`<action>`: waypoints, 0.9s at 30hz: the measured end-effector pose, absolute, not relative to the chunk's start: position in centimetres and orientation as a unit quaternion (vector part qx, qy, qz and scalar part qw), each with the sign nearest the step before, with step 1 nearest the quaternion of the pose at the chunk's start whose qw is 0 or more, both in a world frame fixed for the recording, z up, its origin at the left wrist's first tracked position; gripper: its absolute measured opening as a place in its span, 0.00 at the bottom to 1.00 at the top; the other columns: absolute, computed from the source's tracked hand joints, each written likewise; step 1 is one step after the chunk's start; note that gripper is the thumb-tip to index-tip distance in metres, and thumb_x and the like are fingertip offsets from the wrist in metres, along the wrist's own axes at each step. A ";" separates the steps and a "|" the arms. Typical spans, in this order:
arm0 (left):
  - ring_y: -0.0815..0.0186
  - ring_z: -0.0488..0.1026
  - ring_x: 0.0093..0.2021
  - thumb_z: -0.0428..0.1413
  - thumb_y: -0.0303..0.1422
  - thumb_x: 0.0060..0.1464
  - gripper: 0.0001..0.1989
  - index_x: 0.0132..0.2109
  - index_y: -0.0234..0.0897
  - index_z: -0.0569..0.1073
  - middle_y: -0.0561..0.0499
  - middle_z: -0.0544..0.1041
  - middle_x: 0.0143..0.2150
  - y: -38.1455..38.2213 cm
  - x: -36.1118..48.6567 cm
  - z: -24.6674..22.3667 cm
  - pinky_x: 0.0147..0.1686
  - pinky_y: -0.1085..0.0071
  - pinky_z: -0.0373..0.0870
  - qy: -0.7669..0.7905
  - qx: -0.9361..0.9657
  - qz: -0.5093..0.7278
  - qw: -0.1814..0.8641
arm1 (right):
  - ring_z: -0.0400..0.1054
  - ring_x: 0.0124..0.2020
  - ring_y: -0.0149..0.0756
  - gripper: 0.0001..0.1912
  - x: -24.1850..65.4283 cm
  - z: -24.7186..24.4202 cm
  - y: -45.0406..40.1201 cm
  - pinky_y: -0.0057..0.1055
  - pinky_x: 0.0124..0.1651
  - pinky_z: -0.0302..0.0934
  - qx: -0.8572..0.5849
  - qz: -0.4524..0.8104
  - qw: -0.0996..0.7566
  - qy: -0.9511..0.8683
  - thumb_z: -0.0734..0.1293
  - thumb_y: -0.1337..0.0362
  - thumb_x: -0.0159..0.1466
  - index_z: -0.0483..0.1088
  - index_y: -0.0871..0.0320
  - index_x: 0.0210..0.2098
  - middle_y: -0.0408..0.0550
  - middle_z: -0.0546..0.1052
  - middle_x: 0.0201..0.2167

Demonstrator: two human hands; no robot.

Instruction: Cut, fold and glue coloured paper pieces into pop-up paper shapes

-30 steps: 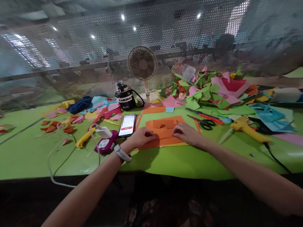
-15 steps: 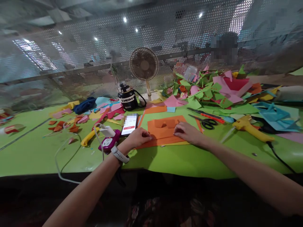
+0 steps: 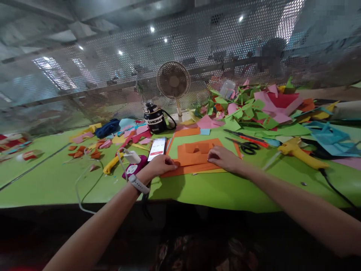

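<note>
An orange paper piece (image 3: pixel 194 155) with cut and folded parts lies on larger orange and green sheets in front of me. My left hand (image 3: pixel 162 166) is at its lower left corner, thumb and fingers pinched on the paper's edge. Over the right side of the orange paper rests my right hand (image 3: pixel 221 158), fingertips together and pressed at the lower fold. A phone (image 3: pixel 157 148) with a lit screen lies just beyond my left hand.
Black scissors (image 3: pixel 248 146), a cutter (image 3: pixel 254 139) and a yellow glue gun (image 3: pixel 303 152) lie right. Left are a purple power socket (image 3: pixel 132 168) and a yellow-handled tool (image 3: pixel 111 164). Behind stand a black bottle (image 3: pixel 155 118), a fan (image 3: pixel 173 79) and a scrap heap (image 3: pixel 245 107).
My left hand has shifted slightly left along the lower edge of the orange paper. My right hand stays nearly in place. The view has turned a little to the left.
</note>
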State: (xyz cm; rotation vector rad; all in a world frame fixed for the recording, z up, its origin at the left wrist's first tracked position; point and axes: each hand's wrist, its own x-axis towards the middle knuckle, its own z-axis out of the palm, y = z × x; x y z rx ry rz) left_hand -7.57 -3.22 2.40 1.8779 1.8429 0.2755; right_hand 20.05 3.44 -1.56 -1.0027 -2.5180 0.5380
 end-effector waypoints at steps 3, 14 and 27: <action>0.57 0.74 0.39 0.54 0.46 0.49 0.21 0.41 0.32 0.75 0.42 0.78 0.40 -4.3 -5.6 3.1 0.37 0.65 0.68 0.681 0.714 0.135 0.096 | 0.65 0.38 0.38 0.03 20.0 -1.4 3.4 0.34 0.42 0.57 -0.354 0.198 0.187 -0.895 0.65 0.66 0.61 0.71 0.59 0.32 0.49 0.72 0.32; 0.43 0.48 0.66 0.32 0.68 0.44 0.57 0.63 0.20 0.57 0.27 0.57 0.64 -5.4 6.6 -0.5 0.63 0.52 0.38 0.577 0.815 0.060 -0.006 | 0.66 0.39 0.38 0.04 20.8 -0.9 3.5 0.36 0.45 0.60 -0.311 0.230 0.182 -0.904 0.64 0.70 0.59 0.70 0.59 0.33 0.49 0.72 0.34; 0.36 0.52 0.63 0.26 0.70 0.37 0.64 0.61 0.15 0.59 0.20 0.59 0.61 -6.6 6.2 -0.8 0.60 0.40 0.29 0.615 0.786 0.055 -0.031 | 0.67 0.41 0.38 0.06 21.3 -0.1 3.4 0.38 0.46 0.61 -0.310 0.286 0.163 -0.892 0.63 0.66 0.61 0.71 0.59 0.35 0.50 0.73 0.37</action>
